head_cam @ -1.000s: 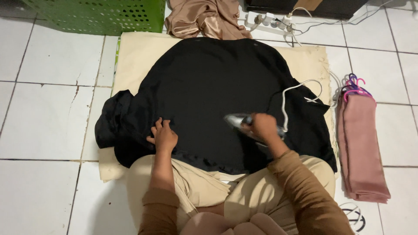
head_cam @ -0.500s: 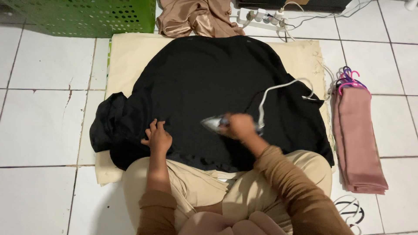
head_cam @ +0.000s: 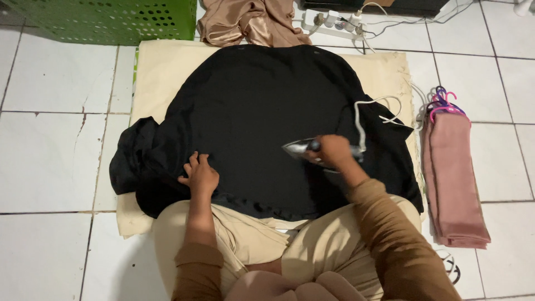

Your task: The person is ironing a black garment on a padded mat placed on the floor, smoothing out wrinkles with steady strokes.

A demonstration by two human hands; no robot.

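Fingers of my right hand [head_cam: 334,151] clamp the iron [head_cam: 304,149]; left hand [head_cam: 199,175], fingers together, presses the black cloth [head_cam: 262,106] flat for smoothing, I judge.

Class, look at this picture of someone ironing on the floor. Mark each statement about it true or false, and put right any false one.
1. The right hand grips the iron. True.
2. The left hand lies flat on the black garment. True.
3. The basket at the top left is red. False: it is green.
4. The folded pink cloths lie to the person's left. False: they lie to the right.
5. The iron's cord is white. True.
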